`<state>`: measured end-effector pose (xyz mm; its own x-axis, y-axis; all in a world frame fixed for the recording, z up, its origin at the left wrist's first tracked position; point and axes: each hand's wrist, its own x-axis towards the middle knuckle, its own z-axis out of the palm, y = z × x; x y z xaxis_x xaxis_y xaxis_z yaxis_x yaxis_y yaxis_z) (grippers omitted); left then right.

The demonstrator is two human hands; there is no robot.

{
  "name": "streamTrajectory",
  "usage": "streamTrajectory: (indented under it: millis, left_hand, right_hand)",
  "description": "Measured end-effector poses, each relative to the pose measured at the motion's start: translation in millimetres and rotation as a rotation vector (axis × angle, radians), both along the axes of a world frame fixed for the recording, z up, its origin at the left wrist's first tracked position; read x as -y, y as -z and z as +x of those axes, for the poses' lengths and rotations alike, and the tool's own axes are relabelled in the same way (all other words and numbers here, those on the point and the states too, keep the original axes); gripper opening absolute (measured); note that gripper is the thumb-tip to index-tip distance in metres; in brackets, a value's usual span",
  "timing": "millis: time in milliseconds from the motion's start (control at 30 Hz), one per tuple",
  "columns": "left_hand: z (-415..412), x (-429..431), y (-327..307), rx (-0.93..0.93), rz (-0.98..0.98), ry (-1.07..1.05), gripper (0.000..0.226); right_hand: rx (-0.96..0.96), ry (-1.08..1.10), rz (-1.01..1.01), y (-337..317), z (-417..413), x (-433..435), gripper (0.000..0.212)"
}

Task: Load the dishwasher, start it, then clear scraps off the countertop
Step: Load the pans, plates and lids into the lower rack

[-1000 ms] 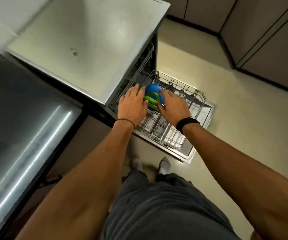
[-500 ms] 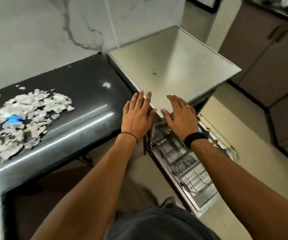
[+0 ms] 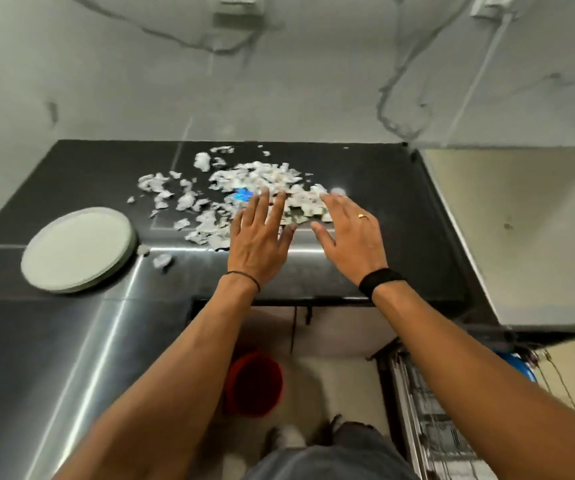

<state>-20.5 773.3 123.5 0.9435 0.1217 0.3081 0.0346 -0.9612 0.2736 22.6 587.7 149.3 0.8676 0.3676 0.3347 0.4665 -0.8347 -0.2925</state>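
Note:
A heap of torn white paper scraps, with one blue piece in it, lies on the black countertop. My left hand hovers flat over the near edge of the heap, fingers spread and empty. My right hand is open beside it at the heap's right edge, also holding nothing. A pale green plate sits on the counter at the left. The dishwasher stands to the right, its wire rack pulled out at the lower right with a blue dish showing behind my right forearm.
A red bucket stands on the floor under the counter, between my arms. A marbled wall with sockets backs the counter. Two stray scraps lie near the plate.
My view and both hands have swung left from the dishwasher rack to the countertop. The hands, which had been at the blue and green dish, now hover open over the scraps.

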Motion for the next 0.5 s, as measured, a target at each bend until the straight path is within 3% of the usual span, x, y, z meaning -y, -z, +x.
streamTrajectory:
  millis: [200,500]
  left_hand:
    - [-39.0,-96.3,3.2,-0.034,-0.013,-0.268,0.063]
    - [-95.7,-194.2,10.0,-0.088,0.034,-0.72,0.064]
  right_hand:
    - [-0.022,-0.261,-0.011,1.8,8.4,-118.4,0.064]
    - [-0.058,-0.696,-0.015,25.1,14.7,-274.4,0.051]
